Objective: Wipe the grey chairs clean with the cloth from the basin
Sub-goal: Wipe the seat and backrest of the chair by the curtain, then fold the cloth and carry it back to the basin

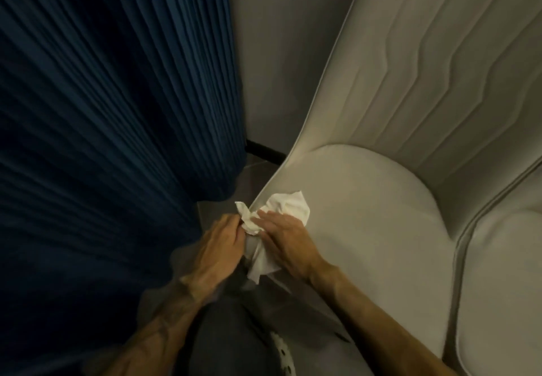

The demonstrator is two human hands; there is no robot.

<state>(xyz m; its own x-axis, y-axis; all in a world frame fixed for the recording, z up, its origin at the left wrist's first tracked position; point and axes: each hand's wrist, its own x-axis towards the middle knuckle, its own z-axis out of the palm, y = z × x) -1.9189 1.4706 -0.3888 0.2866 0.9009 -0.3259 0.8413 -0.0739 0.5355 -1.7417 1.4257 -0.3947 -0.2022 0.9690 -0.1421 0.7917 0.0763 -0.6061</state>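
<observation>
A pale grey padded chair fills the right half of the view, its seat rounded and its backrest ribbed. A crumpled white cloth lies over the seat's left front edge. My right hand lies flat on the cloth with straight fingers, pressing it onto the seat. My left hand grips the cloth's left end at the chair's edge, fingers curled. A tail of the cloth hangs down between my hands.
A dark blue pleated curtain hangs close on the left. A grey wall stands behind the chair, with a black bar near the floor. A second grey chair adjoins on the right. My dark trousers are below.
</observation>
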